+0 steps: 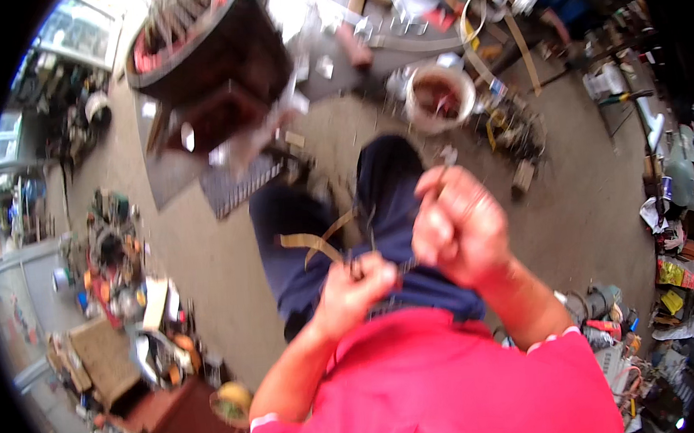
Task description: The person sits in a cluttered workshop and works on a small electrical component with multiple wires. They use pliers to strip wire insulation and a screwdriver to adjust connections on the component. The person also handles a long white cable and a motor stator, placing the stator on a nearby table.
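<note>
My left hand [362,288], low over my dark trousers, is closed around tan strips [307,240] that curl out to its left, along with a small dark piece I cannot make out. My right hand [462,223] is higher and to the right, fingers curled in a blurred pinch on something hidden or too small to name. A thin dark length [407,265] shows between the two hands. My legs [384,178] are bent beneath them.
A large dark container [231,60] on a stand is ahead-left. A bucket with reddish contents [439,97] sits ahead-right, beside tangled metal scrap [507,141]. A perforated metal plate [232,184] lies near my legs. Piles of tools and parts [116,257] line both sides of the floor.
</note>
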Available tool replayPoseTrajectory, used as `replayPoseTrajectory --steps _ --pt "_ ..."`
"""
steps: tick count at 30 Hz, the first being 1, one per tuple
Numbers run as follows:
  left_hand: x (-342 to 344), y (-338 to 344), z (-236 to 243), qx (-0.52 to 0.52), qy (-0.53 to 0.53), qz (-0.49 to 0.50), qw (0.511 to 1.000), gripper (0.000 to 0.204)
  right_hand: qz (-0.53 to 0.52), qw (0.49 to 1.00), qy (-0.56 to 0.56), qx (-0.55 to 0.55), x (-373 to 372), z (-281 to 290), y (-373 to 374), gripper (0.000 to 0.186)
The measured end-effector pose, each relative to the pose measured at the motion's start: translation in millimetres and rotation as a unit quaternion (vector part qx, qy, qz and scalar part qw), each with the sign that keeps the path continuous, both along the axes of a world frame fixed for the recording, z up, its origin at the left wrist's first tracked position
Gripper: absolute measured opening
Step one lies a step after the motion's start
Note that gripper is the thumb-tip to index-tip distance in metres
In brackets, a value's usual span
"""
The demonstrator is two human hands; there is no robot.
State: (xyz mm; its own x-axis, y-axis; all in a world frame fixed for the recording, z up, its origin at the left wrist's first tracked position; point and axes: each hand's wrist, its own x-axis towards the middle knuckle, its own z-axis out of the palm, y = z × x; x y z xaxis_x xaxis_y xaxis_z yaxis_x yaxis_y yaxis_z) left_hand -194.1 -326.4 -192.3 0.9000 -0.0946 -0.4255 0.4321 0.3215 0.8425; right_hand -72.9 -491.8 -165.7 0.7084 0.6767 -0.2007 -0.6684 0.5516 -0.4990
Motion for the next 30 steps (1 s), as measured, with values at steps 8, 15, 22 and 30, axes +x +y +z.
replayPoseTrajectory --steps 8,15,22,30 --pt "-36.6 -16.4 19.1 0.161 -0.167 -0.096 0.968 0.034 0.314 0.933 -0.104 -0.143 -5.3 21.7 -26.5 0.02" --pt "-49.7 -22.7 27.7 0.131 -0.141 -0.086 0.977 0.031 0.34 0.908 -0.128 -0.208 14.0 31.8 -49.0 0.017" --pt "-48.8 -16.8 29.6 0.097 -0.111 -0.075 0.986 0.036 0.299 0.912 -0.185 -0.211 22.9 36.8 -58.6 0.016" --pt "-23.6 -7.7 12.0 0.013 0.023 0.027 0.999 0.031 0.14 0.977 -0.022 -0.156 46.6 15.4 -38.2 0.02"
